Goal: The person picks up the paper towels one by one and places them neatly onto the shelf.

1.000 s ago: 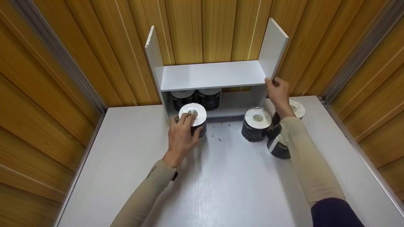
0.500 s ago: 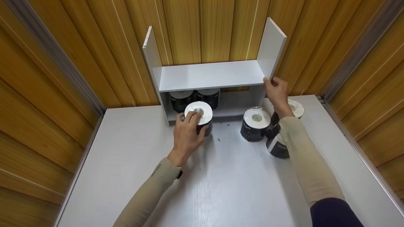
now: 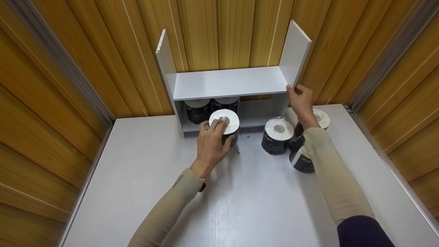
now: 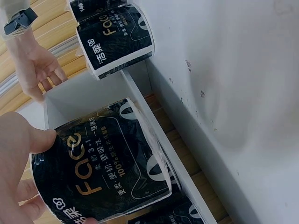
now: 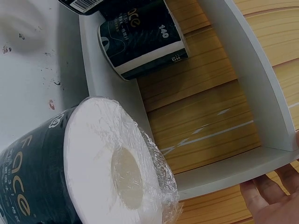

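Observation:
My left hand (image 3: 212, 145) grips a toilet roll (image 3: 233, 123) in black wrapping, fingers at its white top and thumb on its side. The roll is upright before the lower opening of a small white shelf unit (image 3: 229, 82). In the left wrist view, gold lettering shows on the held roll (image 4: 100, 163), with the thumb against it. Inside the lower compartment, two more rolls (image 3: 198, 112) stand side by side at the left, partly covered by the held one. My right hand (image 3: 301, 103) holds the unit's right side panel (image 3: 297, 51) near the shelf board's front corner.
On the white table (image 3: 144, 164), a roll (image 3: 275, 142) stands right of the unit's front. Two others, a front roll (image 3: 301, 162) and a back roll (image 3: 322, 118), are partly hidden by the right arm. Wood-look panels (image 3: 236, 34) rise behind the unit.
My left hand has carried the roll to the right along the front of the shelf unit. The right hand keeps its grip on the side panel.

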The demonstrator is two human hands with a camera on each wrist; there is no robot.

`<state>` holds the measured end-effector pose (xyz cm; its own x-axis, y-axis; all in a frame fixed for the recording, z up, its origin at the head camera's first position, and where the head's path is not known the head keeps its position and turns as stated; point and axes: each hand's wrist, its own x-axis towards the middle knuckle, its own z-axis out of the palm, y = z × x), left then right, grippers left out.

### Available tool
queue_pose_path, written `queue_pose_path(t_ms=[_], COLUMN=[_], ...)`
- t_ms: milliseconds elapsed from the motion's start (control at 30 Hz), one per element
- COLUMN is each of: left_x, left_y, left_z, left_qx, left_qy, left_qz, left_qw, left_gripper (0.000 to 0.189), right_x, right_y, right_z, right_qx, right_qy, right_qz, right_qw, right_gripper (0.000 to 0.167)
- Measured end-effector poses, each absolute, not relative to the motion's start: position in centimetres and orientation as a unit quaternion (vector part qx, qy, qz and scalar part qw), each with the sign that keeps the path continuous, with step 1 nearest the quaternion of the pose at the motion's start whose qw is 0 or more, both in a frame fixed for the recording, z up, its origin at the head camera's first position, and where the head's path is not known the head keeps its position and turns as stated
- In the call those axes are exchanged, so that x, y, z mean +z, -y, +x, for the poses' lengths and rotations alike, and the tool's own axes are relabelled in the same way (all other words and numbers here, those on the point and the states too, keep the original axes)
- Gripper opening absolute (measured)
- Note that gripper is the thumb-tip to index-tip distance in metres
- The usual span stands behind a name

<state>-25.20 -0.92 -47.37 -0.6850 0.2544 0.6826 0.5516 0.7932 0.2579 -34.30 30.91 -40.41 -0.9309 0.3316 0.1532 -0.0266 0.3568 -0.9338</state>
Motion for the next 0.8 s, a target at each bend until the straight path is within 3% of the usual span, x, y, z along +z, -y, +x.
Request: queue_pose_path(t_ms=[333, 800], left_x=[-47.1, -47.1], left_y=[-0.5, -1.1], left_z=[-25.4, -25.7], left_qx=[-0.221, -0.218], left_qy=[0.885, 0.882], left_qz=[-0.243, -0.250], left_qw=[0.329, 0.335], left_gripper=[0.041, 0.041], right_x=[-40.5, -40.4], right_y=[-31.0, -30.7], right_z=[-34.2, -34.4], right_qx=[0.556, 0.563], right_qy=[0.805, 0.803], right_qz=[-0.075, -0.090], right_qw=[0.195, 0.171], right_gripper=[0.034, 0.036])
